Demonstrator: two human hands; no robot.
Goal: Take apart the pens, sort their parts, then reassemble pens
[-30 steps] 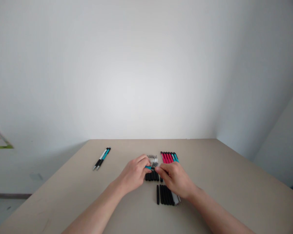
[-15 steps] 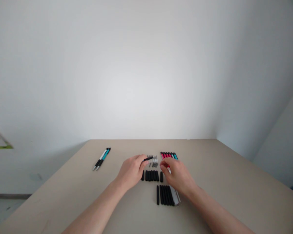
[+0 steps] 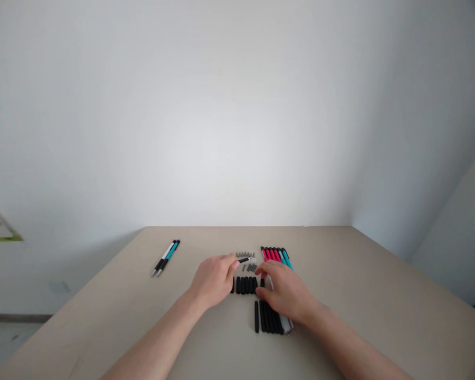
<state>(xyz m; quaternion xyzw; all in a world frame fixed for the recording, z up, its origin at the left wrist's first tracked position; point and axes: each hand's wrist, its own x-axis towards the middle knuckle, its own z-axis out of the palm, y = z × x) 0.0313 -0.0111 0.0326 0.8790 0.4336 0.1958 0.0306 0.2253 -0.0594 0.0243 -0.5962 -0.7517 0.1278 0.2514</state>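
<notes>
No containers in view; all parts lie loose in sorted rows on the beige desk [image 3: 380, 295]. Left hand [image 3: 214, 279] has its grip closed on a small pen part [image 3: 244, 259], pinched between thumb and fingertips, dark body with a pale tip, pointing right and raised just above the row of small grey tips [image 3: 246, 255]; too small to tell more. A few small springs [image 3: 252, 267] sit just below that, between the two hands. Right hand [image 3: 287, 293] is palm down with fingers loosely curled, fingertips at the right end of the row of short black grips [image 3: 244, 285]; cannot tell whether it holds anything. Its palm covers part of the row of longer black barrels [image 3: 266, 319], which lies nearest the person, with a couple of white pieces at its right edge under the wrist. Behind the right hand, a row of red clip-end barrels [image 3: 271, 254] with a teal barrel [image 3: 285, 257] at its right end, all parallel and touching. Well apart at far left, two assembled pens [image 3: 165, 257] lie side by side at an angle, one white and one teal, both with black grip sections. Plain white wall behind the desk.
</notes>
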